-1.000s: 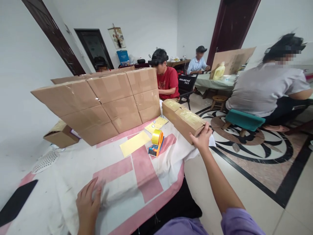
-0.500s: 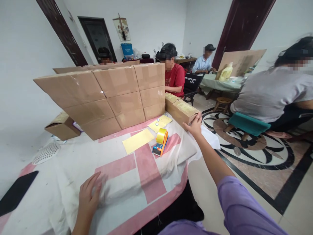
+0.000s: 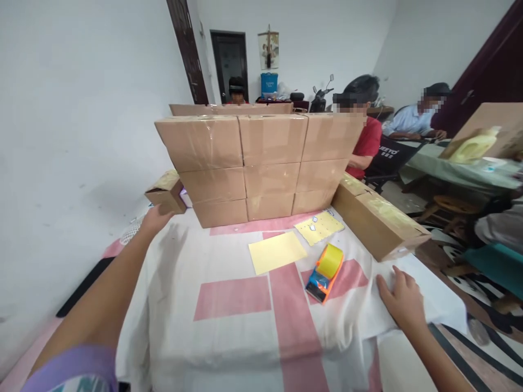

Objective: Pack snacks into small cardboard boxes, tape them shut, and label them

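Carton, small and brown, is set at ten o'clock on the cloth-covered tabletop, and its lower front edge is met by the left hand; whether it is gripped cannot be told. Toward four o'clock the right hand is held released, with fingers spread and nothing grasped, near a long carton (its top is covered with yellow tape) at two o'clock. At twelve o'clock a wall of cardboard boxes is stood, stacked three by three. Near the centre a plain yellow sheet is laid, with a tape dispenser placed at its four o'clock and a patterned yellow sheet at its two. Beyond the wall, a person in red is partly hidden.
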A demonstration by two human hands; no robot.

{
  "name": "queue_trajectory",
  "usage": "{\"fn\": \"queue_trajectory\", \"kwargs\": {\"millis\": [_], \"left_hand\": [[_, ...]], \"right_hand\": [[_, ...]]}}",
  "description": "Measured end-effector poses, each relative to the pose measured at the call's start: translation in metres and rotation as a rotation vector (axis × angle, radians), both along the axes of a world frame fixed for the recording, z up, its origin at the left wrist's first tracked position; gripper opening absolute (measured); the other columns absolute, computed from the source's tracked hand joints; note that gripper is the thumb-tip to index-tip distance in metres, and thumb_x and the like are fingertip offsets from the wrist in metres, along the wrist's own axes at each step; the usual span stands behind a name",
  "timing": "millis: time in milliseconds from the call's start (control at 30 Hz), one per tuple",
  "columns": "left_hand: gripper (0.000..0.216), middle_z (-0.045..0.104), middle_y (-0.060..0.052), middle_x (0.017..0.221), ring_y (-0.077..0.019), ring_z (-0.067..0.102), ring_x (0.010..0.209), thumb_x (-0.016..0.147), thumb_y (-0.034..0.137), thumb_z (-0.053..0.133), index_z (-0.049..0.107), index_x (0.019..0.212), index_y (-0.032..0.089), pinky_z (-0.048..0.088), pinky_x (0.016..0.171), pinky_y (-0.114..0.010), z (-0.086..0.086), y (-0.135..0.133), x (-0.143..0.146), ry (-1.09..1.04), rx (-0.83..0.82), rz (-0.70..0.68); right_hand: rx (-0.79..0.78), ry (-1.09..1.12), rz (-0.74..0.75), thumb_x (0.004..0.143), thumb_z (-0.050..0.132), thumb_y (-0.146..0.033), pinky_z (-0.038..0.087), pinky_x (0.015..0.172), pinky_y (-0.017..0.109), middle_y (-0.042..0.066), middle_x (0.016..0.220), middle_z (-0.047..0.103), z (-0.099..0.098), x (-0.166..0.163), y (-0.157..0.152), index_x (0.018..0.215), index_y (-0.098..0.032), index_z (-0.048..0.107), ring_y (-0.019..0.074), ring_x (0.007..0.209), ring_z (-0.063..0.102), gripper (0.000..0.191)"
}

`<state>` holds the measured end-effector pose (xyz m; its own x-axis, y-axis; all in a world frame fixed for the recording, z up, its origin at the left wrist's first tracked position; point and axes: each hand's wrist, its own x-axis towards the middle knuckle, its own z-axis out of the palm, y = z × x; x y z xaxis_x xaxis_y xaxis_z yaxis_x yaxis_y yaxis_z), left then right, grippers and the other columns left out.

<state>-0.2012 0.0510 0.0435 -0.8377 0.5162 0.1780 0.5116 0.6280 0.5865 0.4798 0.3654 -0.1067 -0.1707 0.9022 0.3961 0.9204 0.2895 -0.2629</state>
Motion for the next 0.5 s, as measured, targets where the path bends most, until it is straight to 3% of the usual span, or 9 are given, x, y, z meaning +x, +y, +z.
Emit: {"fn": "queue_trajectory", "kwargs": {"millis": [67,167,233,300,400,500], "left_hand": [[0.088,0.042,-0.027,0.155,-0.0443,0.041,0.142,0.097,0.062,0.051,0.039,0.148,-0.009,0.033,0.117,-0.052,0.006,0.020,-0.031,-0.053,-0.016,0.094],[0.099,0.022,-0.032,0.164,-0.0546,0.025,0.148,0.085,0.066,0.069,0.038,0.153,0.001,0.028,0.115,-0.070,0.007,0.044,-0.066,-0.109,-0.015,0.250],[0.094,0.018,-0.028,0.167,-0.0538,0.020,0.151,0.084,0.067,0.070,0.042,0.153,0.011,0.026,0.114,-0.076,0.005,0.055,-0.081,-0.131,-0.004,0.314],[0.073,0.032,-0.020,0.164,-0.0430,0.034,0.148,0.090,0.059,0.067,0.049,0.148,0.017,0.033,0.116,-0.071,0.003,0.063,-0.092,-0.144,0.011,0.330],[0.047,0.060,-0.011,0.139,-0.0307,0.060,0.125,0.096,0.047,0.064,0.062,0.133,0.017,0.053,0.105,-0.053,-0.001,0.069,-0.100,-0.149,0.039,0.280],[0.042,0.066,-0.008,0.126,-0.0274,0.066,0.112,0.097,0.045,0.065,0.065,0.125,0.014,0.058,0.095,-0.046,-0.002,0.065,-0.099,-0.108,0.067,0.260]], "right_hand": [[-0.032,-0.048,-0.012,0.093,0.028,-0.069,0.050,0.102,0.061,0.027,0.134,0.061,0.001,0.001,0.001,0.147,-0.005,0.051,0.0486,0.126,0.058,0.087],[-0.075,-0.108,-0.036,0.093,0.023,-0.071,0.050,0.101,0.062,0.027,0.135,0.060,0.000,0.003,0.003,0.145,-0.004,0.052,0.0502,0.124,0.059,0.091],[-0.085,-0.119,-0.049,0.092,0.021,-0.073,0.050,0.101,0.062,0.027,0.134,0.060,-0.001,0.005,0.005,0.144,-0.004,0.054,0.0509,0.123,0.059,0.092],[-0.096,-0.129,-0.060,0.091,0.020,-0.075,0.051,0.100,0.063,0.026,0.134,0.060,-0.002,0.005,0.007,0.142,-0.006,0.055,0.0514,0.122,0.060,0.093],[-0.120,-0.140,-0.072,0.089,0.020,-0.076,0.051,0.099,0.064,0.027,0.134,0.060,0.000,0.005,0.008,0.141,-0.006,0.057,0.0524,0.123,0.059,0.095],[-0.130,-0.122,-0.064,0.089,0.021,-0.075,0.050,0.101,0.064,0.028,0.135,0.060,0.001,0.005,0.007,0.142,-0.005,0.056,0.0524,0.125,0.059,0.094]]}}
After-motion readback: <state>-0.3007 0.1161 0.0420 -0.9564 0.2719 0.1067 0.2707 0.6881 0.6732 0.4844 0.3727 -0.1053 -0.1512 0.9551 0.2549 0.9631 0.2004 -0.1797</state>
